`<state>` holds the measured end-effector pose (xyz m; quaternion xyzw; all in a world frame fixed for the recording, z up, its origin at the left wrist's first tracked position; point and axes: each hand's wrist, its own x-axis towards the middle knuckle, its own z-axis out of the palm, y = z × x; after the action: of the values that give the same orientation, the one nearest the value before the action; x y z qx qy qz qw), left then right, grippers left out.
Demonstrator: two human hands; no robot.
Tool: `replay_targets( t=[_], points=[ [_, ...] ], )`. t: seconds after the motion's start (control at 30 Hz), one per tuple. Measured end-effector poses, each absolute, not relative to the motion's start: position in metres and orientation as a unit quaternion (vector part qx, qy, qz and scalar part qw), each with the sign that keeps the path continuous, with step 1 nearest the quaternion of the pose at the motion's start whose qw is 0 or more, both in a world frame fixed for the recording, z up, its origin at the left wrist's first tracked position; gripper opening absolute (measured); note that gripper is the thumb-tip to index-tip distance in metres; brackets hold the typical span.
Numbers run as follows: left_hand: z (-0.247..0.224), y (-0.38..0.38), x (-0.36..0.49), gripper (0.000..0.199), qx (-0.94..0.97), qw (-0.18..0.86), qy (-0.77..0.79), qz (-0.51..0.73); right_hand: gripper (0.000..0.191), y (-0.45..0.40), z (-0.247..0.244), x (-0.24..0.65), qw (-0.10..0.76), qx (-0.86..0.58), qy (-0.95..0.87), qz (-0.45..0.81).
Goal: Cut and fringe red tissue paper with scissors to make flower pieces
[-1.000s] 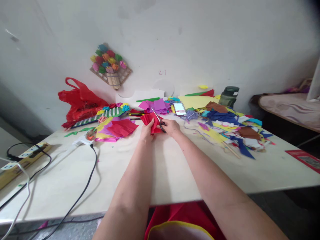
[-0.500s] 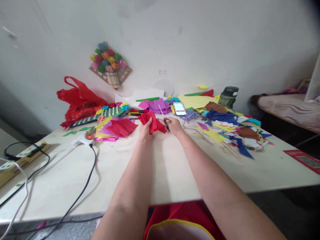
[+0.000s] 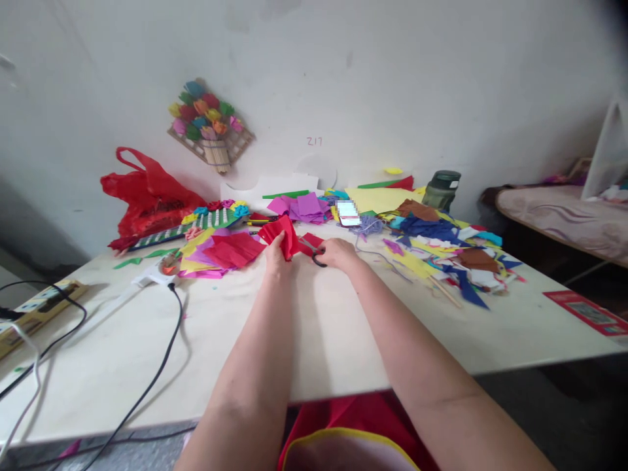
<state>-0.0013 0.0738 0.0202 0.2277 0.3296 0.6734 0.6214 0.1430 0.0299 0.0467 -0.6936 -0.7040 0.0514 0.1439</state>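
My left hand (image 3: 278, 254) is closed on folded red crepe paper (image 3: 283, 234), held just above the table. In my right hand (image 3: 338, 253) is a pair of scissors (image 3: 318, 257) with dark handles, its blades pointing left toward the paper. A smaller red paper piece (image 3: 310, 243) lies by the blades, apart from the paper in my left hand; whether my right fingers touch it I cannot tell. Left of my hands, a stack of red, purple and yellow paper sheets (image 3: 230, 250) rests on the table.
A hot glue gun (image 3: 159, 271) with a black cord and a power strip (image 3: 42, 311) are at left. Behind stand a red plastic bag (image 3: 147, 196), a phone (image 3: 348, 213) and a green bottle (image 3: 441, 190). Colored paper scraps (image 3: 441, 242) are heaped at right.
The scissors have turned from pointing up to pointing left, low by the paper. My left hand has shifted left with the red paper, and a separate red piece now shows by the blades.
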Motion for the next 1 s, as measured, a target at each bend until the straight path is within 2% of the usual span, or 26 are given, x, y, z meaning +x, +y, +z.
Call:
replay_targets(
  t=[0.27,0.47,0.8,1.0],
  points=[
    [0.023,0.072,0.001,0.015,0.205,0.632,0.326,0.673,0.037,0.032,0.055,0.144,0.061,-0.74,-0.667,0.058],
    [0.022,0.073,0.003,0.006,0.235,0.613,0.328,0.68,0.034,0.034,0.058,0.176,0.073,-0.782,-0.617,0.043],
    [0.01,0.083,0.005,0.013,0.25,0.596,0.291,0.705,0.026,0.028,0.071,0.173,0.084,-0.766,-0.634,0.069],
    [0.011,0.079,0.006,0.017,0.268,0.603,0.292,0.692,0.038,0.029,0.059,0.165,0.081,-0.773,-0.629,-0.004]
  ],
)
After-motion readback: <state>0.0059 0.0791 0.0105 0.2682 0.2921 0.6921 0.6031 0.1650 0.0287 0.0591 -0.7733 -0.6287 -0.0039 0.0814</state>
